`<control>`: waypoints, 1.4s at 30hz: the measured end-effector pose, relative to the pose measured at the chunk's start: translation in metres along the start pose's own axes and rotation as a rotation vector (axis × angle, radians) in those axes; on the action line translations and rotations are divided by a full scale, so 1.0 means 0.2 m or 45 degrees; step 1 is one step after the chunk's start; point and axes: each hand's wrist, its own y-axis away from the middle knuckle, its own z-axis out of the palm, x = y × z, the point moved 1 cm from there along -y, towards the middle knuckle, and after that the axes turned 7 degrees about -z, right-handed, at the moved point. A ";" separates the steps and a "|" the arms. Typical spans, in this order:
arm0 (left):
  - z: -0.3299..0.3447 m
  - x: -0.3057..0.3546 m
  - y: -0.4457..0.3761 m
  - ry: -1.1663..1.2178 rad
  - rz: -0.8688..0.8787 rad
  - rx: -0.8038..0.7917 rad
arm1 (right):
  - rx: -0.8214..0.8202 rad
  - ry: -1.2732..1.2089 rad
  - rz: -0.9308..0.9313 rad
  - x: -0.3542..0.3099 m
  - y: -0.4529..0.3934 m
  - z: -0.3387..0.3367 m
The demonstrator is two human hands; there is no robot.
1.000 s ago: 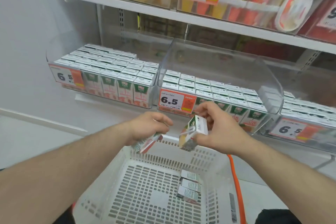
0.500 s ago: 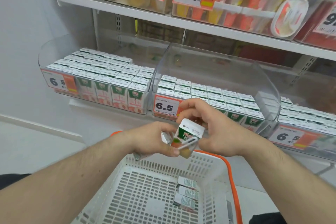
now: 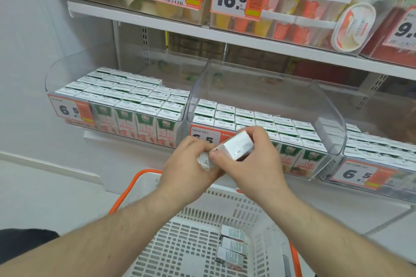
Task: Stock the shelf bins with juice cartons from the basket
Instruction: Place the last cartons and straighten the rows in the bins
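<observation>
At lower centre, three small juice cartons [image 3: 231, 245] lie in a white perforated plastic basket [image 3: 180, 243]. Above it, the right hand [image 3: 254, 164] grips a white carton [image 3: 236, 146], the left hand [image 3: 189, 164] another [image 3: 203, 161], seemingly squaring them for the clear plastic middle bin [image 3: 265, 87] behind.

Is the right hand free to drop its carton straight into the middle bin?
Probably yes: the right hand grips its carton just in front of the middle bin, whose top is open. The left hand sits lower, beside it.
</observation>
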 end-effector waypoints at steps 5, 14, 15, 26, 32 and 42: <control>-0.09 -0.07 -0.06 -0.093 -0.033 -0.434 | -0.524 -0.038 -0.193 -0.05 -0.11 -0.13; -0.07 -0.04 -0.01 0.042 0.043 -0.076 | -0.702 0.147 -0.335 -0.07 -0.07 -0.11; -0.09 -0.03 -0.01 0.060 0.008 -0.025 | -0.638 0.141 -0.332 -0.07 -0.06 -0.10; -0.15 0.04 -0.02 0.006 -0.089 0.035 | -0.099 0.092 -0.427 -0.10 -0.05 0.02; -0.23 0.06 -0.12 0.089 -0.152 0.035 | 0.047 -0.400 0.029 -0.11 -0.33 -0.05; -0.25 0.03 -0.27 0.258 -0.307 -0.034 | 0.009 0.295 -0.024 0.06 -0.94 0.03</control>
